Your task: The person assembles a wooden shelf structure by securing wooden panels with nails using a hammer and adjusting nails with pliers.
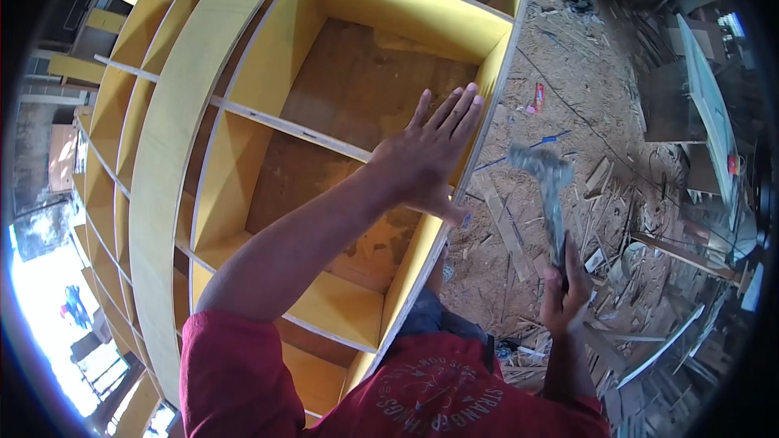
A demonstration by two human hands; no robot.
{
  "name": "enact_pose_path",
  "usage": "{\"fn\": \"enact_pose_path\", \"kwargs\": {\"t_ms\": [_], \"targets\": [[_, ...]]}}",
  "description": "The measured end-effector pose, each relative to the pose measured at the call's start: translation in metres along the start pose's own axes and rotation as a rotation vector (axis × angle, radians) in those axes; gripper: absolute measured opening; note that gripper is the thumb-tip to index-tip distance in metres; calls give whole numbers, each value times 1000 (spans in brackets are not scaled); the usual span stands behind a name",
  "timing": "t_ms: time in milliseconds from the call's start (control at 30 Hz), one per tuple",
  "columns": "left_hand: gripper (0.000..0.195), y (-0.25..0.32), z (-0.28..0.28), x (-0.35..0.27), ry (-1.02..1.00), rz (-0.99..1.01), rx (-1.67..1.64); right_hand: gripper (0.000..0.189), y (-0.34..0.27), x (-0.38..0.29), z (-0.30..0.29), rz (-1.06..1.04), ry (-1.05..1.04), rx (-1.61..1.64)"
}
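A yellow-painted wooden shelf unit (304, 142) with open compartments lies before me. My left hand (435, 152) reaches across it with straight fingers slightly apart, over the edge of its right side panel (401, 310). The thumb lies on the outer side of that edge; whether the palm presses on the wood I cannot tell. Off the panel's right side, my right hand (566, 292) grips a hammer (551, 201) by its handle. The hammer's head points up and away from me, somewhat blurred, apart from the unit.
More yellow shelf frames (115, 134) stand at the left, beyond a long pale board (173, 115). Sawdust and wood scraps cover the floor (566, 91) at the right, where a thin cable runs. Boards (706, 103) lean at the far right.
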State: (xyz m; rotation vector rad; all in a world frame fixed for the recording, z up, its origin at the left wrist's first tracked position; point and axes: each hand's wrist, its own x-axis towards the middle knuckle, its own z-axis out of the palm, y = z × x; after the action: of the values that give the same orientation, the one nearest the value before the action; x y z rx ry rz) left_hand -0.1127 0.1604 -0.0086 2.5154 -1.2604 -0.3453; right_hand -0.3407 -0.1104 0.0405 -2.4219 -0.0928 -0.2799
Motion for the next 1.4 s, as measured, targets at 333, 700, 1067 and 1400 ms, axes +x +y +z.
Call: {"fn": "enact_pose_path", "kwargs": {"t_ms": [333, 700, 1067, 1400], "targets": [[165, 3, -10, -1, 48, 12, 40, 58, -8, -2, 17, 17, -185, 35], [155, 3, -8, -2, 24, 18, 39, 39, -7, -47, 56, 738, -149, 608], [151, 2, -2, 0, 41, 33, 67, 33, -31, -76, 114, 1050, 115, 1166], [151, 3, -2, 5, 16, 54, 80, 39, -65, -104, 166, 1023, 205, 1288]]}}
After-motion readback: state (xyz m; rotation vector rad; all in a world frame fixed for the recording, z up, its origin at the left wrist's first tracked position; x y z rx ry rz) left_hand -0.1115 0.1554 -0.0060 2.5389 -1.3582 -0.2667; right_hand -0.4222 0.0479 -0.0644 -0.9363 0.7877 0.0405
